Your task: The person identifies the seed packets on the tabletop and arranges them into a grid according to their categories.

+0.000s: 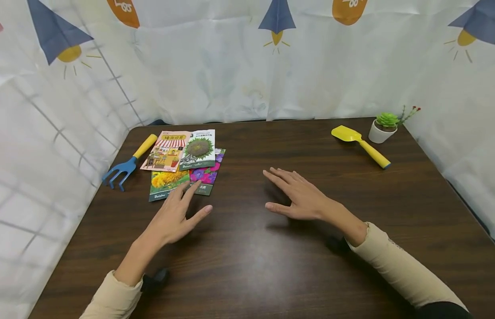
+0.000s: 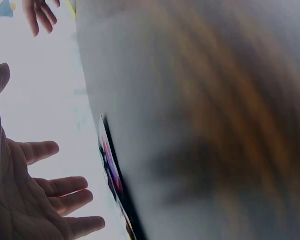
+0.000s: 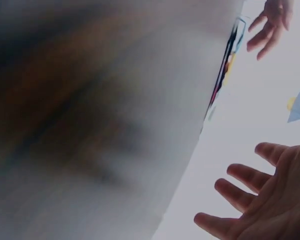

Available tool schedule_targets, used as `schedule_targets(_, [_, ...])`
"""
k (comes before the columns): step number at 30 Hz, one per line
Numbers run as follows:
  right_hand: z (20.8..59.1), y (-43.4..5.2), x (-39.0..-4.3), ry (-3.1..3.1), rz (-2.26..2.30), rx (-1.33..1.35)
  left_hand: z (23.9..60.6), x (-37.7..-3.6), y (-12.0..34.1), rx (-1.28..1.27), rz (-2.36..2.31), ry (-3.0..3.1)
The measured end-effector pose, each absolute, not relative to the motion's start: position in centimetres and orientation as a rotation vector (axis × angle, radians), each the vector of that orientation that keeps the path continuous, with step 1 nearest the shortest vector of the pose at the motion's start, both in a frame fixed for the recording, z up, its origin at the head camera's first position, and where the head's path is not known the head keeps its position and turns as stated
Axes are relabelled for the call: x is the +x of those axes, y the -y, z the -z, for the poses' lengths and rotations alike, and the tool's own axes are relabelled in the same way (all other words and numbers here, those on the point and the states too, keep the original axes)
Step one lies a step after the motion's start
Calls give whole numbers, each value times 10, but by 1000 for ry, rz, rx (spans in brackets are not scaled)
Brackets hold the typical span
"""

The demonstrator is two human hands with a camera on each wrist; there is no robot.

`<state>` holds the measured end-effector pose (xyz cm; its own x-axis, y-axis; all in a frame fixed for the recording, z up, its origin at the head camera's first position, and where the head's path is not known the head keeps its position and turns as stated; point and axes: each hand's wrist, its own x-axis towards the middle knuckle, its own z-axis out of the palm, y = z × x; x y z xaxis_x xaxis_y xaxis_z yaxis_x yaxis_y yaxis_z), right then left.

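Seed packets (image 1: 183, 164) lie untouched in their pile; left hand (image 1: 173, 217), grip spread, reaches just short of them; right hand (image 1: 299, 197) hovers flat, holding nothing.

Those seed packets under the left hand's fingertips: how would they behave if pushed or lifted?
The seed packets look thin and flat, so probably light and floppy. They overlap loosely, so a push from the left hand would likely fan them apart. Their glossy fronts may slide easily on the table.
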<state>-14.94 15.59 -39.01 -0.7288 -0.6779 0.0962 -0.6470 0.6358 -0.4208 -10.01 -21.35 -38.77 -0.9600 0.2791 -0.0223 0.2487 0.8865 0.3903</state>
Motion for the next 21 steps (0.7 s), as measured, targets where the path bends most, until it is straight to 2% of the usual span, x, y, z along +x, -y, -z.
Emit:
schedule_targets(11, [391, -109, -162, -2666, 685, -1129, 378, -113, 251, 277, -647, -2947])
schedule_targets(21, [392, -67, -180, -2581, 651, -1161, 385, -138, 276, 274, -606, -2940])
